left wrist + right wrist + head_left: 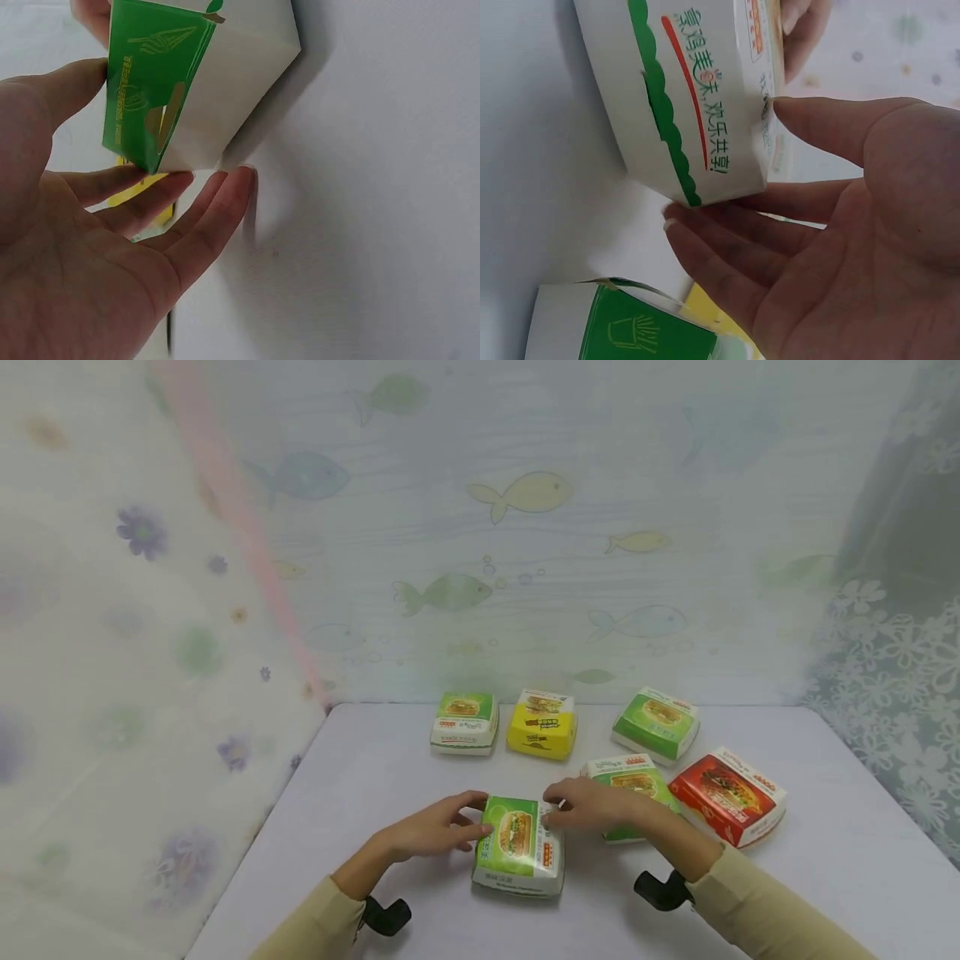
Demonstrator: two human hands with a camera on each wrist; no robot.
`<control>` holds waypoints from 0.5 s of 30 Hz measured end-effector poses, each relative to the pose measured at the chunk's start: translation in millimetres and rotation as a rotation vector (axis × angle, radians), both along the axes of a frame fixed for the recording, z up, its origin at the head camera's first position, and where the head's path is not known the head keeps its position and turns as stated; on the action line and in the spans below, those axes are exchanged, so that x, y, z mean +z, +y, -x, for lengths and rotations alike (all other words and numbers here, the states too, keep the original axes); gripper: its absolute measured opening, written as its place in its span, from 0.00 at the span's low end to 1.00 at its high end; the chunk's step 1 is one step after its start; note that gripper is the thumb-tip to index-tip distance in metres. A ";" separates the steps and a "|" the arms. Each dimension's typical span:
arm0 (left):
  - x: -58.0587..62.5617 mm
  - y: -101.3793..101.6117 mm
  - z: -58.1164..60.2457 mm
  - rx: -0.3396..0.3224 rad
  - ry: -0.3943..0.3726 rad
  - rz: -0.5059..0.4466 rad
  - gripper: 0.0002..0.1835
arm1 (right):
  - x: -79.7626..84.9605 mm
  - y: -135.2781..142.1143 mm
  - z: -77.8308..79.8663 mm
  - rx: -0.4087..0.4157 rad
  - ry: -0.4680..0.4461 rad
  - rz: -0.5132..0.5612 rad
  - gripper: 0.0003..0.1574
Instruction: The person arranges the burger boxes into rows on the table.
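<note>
A green and white burger box (517, 847) with a burger picture on its lid sits near the front middle of the table, closed and flat. At its left side my left hand (437, 831) holds it, thumb on the top edge and fingers round the far corner. My right hand (592, 803) grips the opposite side the same way. In the left wrist view the thumb meets the top of the green side panel (146, 82). The right wrist view shows the fingertips (676, 217) at the far lower corner of the white side panel (690, 112).
Just right of my right hand lies another green and white box (630, 777), partly behind the forearm. A red box (727, 797) is beside it. Farther back stand a green box (656, 724), a yellow box (542, 725) and a green-white box (465, 724). Patterned curtains (465, 527) border the table.
</note>
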State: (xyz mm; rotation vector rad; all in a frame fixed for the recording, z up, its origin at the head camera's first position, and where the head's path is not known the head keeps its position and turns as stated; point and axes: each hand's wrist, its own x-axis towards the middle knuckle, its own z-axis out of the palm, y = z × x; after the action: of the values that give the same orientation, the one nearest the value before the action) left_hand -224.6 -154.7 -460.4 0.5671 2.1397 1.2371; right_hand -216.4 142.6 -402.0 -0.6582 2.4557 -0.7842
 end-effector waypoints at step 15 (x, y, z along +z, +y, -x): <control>0.2 -1.8 12.6 0.002 -0.005 -0.003 0.27 | 2.2 2.3 -6.9 -0.034 -0.011 -0.038 0.21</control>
State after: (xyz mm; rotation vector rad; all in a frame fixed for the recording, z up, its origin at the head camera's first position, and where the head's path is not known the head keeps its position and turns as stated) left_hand -237.2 -156.5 -460.2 0.5636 2.1353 1.2415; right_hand -209.5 144.9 -399.8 -0.5975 2.4717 -0.7498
